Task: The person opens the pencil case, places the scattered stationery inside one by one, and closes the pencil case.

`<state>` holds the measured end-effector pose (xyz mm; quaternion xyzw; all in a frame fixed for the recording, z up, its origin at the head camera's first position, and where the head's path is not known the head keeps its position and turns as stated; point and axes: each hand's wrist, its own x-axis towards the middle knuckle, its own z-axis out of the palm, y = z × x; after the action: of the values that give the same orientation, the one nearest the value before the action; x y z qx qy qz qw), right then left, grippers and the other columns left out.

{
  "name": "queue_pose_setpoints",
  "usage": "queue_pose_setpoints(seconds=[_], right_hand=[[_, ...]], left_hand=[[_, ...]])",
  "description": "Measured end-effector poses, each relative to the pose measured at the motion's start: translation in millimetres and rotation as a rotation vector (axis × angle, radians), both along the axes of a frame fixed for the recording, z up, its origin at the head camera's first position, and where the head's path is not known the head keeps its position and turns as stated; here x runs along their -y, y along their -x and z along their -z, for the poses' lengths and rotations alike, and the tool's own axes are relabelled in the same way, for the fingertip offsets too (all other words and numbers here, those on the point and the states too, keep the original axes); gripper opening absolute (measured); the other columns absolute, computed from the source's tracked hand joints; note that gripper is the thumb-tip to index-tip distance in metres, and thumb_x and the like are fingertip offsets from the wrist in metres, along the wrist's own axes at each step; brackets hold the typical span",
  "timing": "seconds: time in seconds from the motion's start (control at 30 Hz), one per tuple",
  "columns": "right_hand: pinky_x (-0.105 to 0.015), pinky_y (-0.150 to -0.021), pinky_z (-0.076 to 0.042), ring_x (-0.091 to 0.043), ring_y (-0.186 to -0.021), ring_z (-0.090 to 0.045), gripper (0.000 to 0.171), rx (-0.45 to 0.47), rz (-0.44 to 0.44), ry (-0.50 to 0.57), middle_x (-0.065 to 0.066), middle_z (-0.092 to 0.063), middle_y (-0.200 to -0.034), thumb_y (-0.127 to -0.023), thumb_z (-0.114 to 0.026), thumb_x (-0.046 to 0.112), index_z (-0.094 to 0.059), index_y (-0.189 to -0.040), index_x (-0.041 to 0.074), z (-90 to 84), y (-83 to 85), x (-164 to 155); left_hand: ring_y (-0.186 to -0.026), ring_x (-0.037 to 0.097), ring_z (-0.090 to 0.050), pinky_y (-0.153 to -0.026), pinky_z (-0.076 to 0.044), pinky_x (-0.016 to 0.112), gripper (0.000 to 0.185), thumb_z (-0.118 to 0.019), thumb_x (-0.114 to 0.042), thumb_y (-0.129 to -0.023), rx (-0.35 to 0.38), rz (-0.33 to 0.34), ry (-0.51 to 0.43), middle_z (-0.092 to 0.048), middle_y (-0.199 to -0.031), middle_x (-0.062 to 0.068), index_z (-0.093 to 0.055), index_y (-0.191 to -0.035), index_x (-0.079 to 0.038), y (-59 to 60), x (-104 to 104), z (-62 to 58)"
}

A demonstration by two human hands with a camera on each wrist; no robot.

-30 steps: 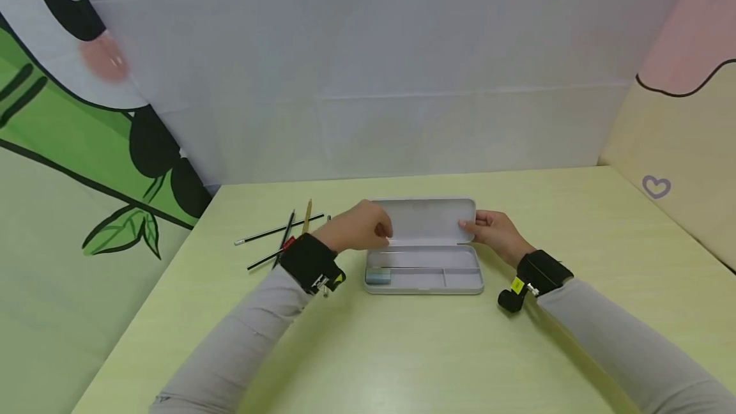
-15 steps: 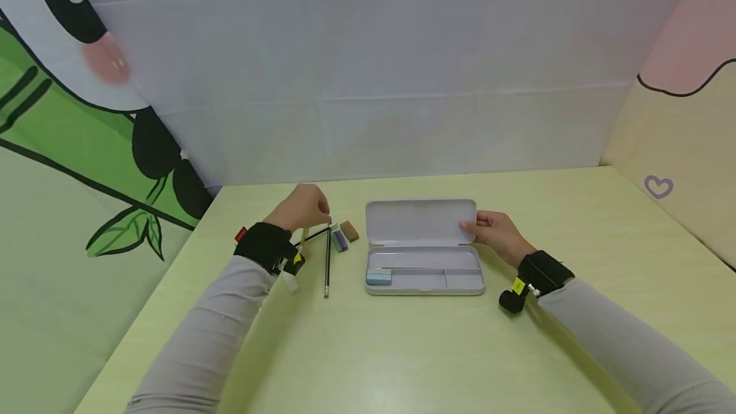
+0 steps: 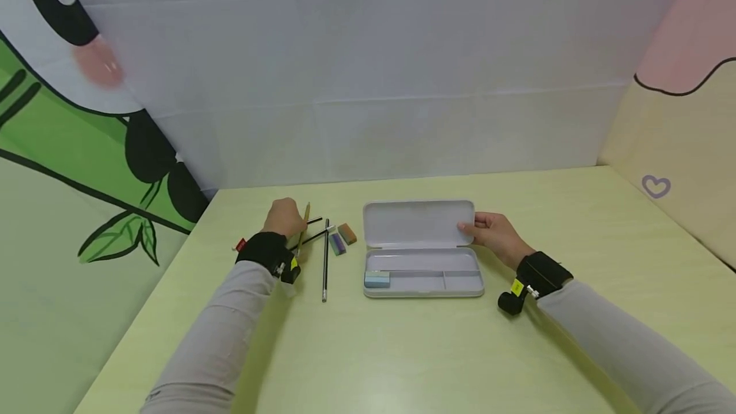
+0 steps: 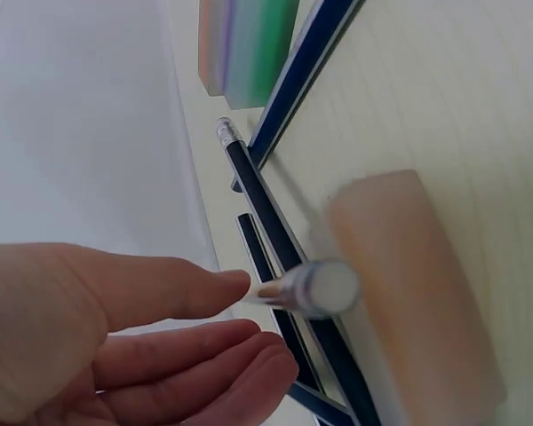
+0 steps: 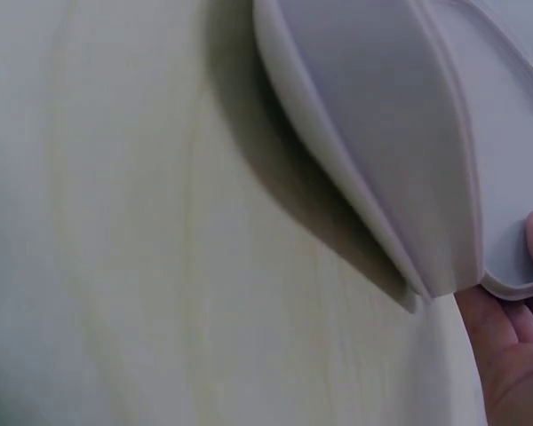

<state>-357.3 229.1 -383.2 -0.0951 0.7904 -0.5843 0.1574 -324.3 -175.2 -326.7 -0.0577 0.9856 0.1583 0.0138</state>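
Your left hand [image 3: 284, 217] pinches the yellow pencil [image 3: 303, 227] among the pencils left of the case [image 3: 422, 280]. Your right hand [image 3: 493, 232] grips the lid [image 3: 418, 222], holding it open. Step looks like loading pencils: lift, carry right, lay it along the long compartment.

Staged desk [image 3: 402, 350] booth with cartoon panda backdrop [image 3: 86, 114]
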Motion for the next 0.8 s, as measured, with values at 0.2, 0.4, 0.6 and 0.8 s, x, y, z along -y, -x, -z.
queue_pose_setpoints(seconds=[0.2,0.4,0.6,0.8], right_hand=[[-0.016,-0.081,-0.053,0.007,-0.087,-0.061,0.053,-0.004,-0.013,0.008,-0.029,-0.051,-0.137,-0.096,-0.058,0.021,-0.045,-0.137,-0.011,1.7,8.4,-2],[-0.015,-0.080,-0.053,0.007,-0.086,-0.061,0.053,-0.001,-0.008,0.005,-0.028,-0.053,-0.136,-0.096,-0.058,0.021,-0.045,-0.136,-0.012,2.7,13.2,-2],[-0.014,-0.080,-0.053,0.007,-0.086,-0.061,0.053,-0.008,-0.006,0.002,-0.031,-0.050,-0.136,-0.096,-0.058,0.020,-0.045,-0.136,-0.012,3.3,14.1,-3],[-0.015,-0.080,-0.053,0.006,-0.086,-0.061,0.053,-0.010,-0.006,0.002,-0.027,-0.055,-0.134,-0.096,-0.058,0.020,-0.045,-0.136,-0.012,3.4,13.6,-4]], left_hand=[[-0.056,0.019,-0.046,-0.051,-0.037,0.025,0.013,-0.062,-0.004,-0.081,0.009,-0.045,-0.036,-0.050,-0.061,0.007,-0.062,-0.070,0.002,5.7,-1,7.2],[-0.058,0.021,-0.052,-0.050,-0.041,0.025,0.013,-0.061,-0.003,-0.082,0.018,-0.078,-0.057,-0.056,-0.065,0.012,-0.067,-0.079,0.008,5.6,-6,5.4],[-0.061,0.024,-0.053,-0.052,-0.042,0.027,0.012,-0.059,-0.002,-0.081,-0.006,-0.093,-0.061,-0.057,-0.070,0.015,-0.065,-0.079,0.008,4.8,-7,5.7],[-0.059,0.021,-0.047,-0.052,-0.038,0.026,0.012,-0.061,-0.003,-0.081,-0.025,-0.088,-0.062,-0.050,-0.065,0.009,-0.060,-0.071,0.003,6.5,-4,8.1]])
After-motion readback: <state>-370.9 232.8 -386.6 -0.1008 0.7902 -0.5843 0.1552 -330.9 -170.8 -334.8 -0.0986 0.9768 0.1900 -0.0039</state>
